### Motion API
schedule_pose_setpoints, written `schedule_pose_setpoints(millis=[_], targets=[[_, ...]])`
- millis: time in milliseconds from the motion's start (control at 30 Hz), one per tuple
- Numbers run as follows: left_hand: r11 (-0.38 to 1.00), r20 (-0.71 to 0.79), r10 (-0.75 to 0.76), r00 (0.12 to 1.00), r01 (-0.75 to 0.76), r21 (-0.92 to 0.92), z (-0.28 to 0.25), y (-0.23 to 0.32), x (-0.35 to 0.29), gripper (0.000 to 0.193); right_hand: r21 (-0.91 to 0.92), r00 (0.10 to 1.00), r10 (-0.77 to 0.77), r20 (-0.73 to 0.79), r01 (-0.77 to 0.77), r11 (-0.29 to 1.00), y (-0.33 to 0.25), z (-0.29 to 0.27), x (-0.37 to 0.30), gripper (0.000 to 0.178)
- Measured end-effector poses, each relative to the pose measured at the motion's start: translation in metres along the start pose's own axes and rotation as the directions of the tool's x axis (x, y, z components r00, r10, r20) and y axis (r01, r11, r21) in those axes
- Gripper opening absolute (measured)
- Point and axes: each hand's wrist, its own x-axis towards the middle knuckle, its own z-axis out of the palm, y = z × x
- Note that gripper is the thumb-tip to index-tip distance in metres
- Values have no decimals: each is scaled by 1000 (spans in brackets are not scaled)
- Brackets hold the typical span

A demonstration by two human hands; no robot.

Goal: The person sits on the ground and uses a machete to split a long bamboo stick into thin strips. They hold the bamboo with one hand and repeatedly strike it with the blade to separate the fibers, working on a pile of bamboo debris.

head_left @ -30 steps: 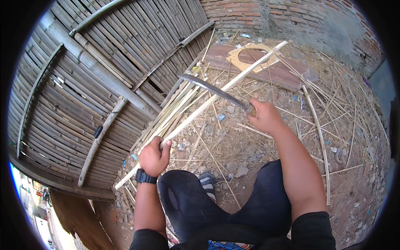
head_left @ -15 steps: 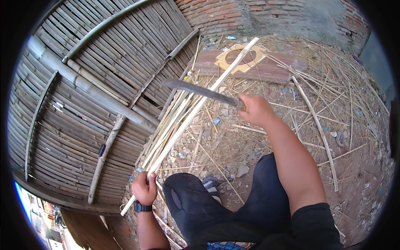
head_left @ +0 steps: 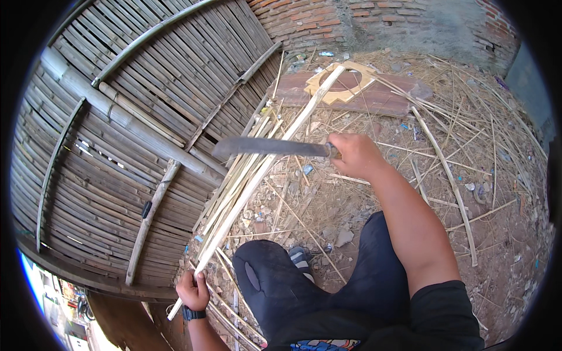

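Note:
My right hand (head_left: 355, 155) is closed round the handle of a machete (head_left: 272, 147), its long dark blade pointing left across a pale bamboo strip (head_left: 234, 206). From this view I cannot tell whether the blade touches the strip. My left hand (head_left: 193, 290), with a black watch at the wrist, grips the strip near its lower end. The strip slants up and away to the right, its far end in front of a yellow cut-out wooden ring (head_left: 325, 79). Several more split bamboo strips (head_left: 250, 157) lie in a bundle beside it, by the fence.
A bamboo slat fence (head_left: 146, 117) rises on the left, and a brick wall (head_left: 304, 26) closes the far side. The ring rests on a reddish-brown board (head_left: 386, 96). Loose bamboo slivers, a long curved strip (head_left: 446, 175) and rubble litter the ground to the right.
The left hand has moved down and slightly left, drawing the bamboo strip toward me. The machete blade has dropped nearer to level and shows more of its flat side.

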Motion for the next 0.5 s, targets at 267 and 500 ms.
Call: schedule_pose_setpoints(millis=[267,500], targets=[[997,3,-22,1000,22,78,7,1,-5,31,-12,982,168,85,-168,986,6,2,-2,30],[998,18,10,1000,-11,56,20,17,17,31,44,978,-77,192,69,997,-16,17,6,24]])
